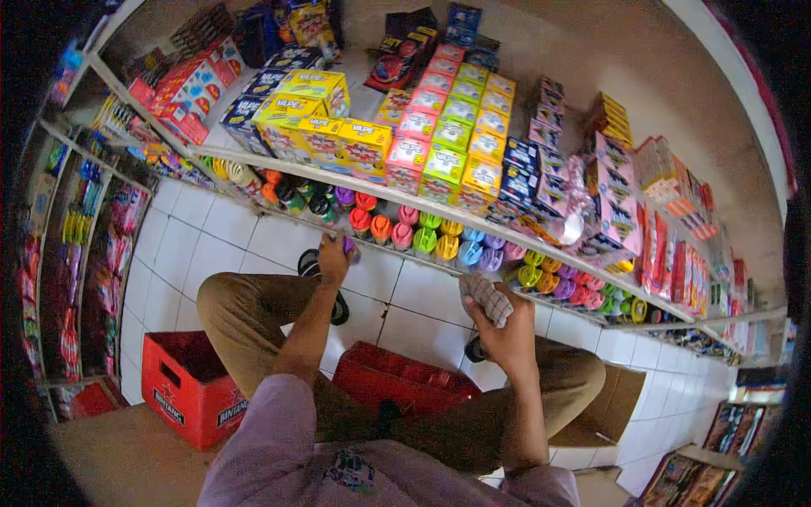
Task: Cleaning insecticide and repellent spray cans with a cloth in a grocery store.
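My left hand is closed around a can with a purple cap, low in front of the bottom shelf; most of the can is hidden. A folded grey checked cloth is held in my right hand, near the same shelf's edge. Along that bottom shelf stand rows of aerosol-like cans with coloured caps, among them a red cap, a green cap and a light blue cap. Dark cans stand just beyond my left hand.
The upper shelf juts out over the cans and bears yellow Vape boxes. I sit on a red crate. Another red Bintang crate is at my left, a cardboard box at my right. White tiles cover the floor.
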